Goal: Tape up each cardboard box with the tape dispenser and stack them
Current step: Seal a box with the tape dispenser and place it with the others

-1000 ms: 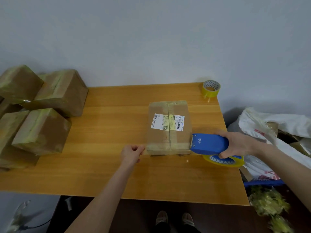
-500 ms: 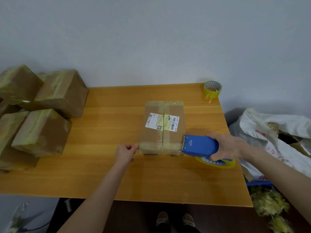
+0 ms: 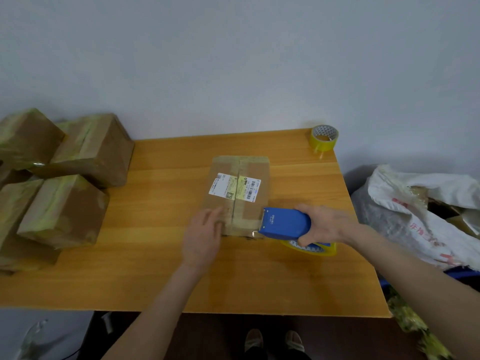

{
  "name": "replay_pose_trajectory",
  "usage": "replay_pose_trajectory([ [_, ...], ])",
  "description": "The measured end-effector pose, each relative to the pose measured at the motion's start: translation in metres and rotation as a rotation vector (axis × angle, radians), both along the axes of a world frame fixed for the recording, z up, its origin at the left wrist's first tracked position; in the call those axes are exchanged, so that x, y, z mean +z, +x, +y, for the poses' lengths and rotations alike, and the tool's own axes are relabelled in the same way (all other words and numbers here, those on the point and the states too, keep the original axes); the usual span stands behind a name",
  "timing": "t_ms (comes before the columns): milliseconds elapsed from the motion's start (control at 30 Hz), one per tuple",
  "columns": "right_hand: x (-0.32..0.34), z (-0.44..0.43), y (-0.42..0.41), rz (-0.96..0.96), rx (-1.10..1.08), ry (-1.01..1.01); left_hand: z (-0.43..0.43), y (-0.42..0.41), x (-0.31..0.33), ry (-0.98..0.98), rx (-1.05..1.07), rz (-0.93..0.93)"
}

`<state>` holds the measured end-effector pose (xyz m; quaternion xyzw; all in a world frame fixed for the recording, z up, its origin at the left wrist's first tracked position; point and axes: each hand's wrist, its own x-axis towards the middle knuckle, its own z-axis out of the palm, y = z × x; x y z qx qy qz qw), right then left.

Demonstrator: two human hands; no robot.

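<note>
table against grey wall | left fingers flat on box | right fingers grip dispenser

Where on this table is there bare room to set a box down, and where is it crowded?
Bare wood lies between the stacked boxes and the labelled box, and behind that box left of the spare tape roll. Crowded: the left end, and around the tape dispenser.

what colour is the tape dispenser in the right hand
The tape dispenser is blue, with a yellow tape roll under it; best seen in the head view.
</note>
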<state>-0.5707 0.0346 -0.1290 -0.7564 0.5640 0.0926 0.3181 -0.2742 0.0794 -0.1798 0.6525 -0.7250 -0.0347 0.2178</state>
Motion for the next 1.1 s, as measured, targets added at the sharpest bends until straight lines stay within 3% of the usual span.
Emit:
replay_pose_trajectory([
  [100, -0.002, -0.002, 0.002, -0.026, 0.033, -0.023, 0.007, -0.034, -0.008, 0.292, -0.309, -0.265],
  [233, -0.004, -0.004, -0.01, -0.128, 0.045, 0.03, 0.007, -0.032, -0.019, 0.39, -0.293, -0.439],
  [533, 0.0, -0.004, -0.041, 0.002, 0.112, 0.051, 0.006, -0.032, -0.012, 0.413, -0.291, -0.432],
  [1100, 0.016, -0.034, 0.029, 0.297, 0.221, 0.073, 0.005, -0.031, -0.018, 0.379, -0.265, -0.42],
])
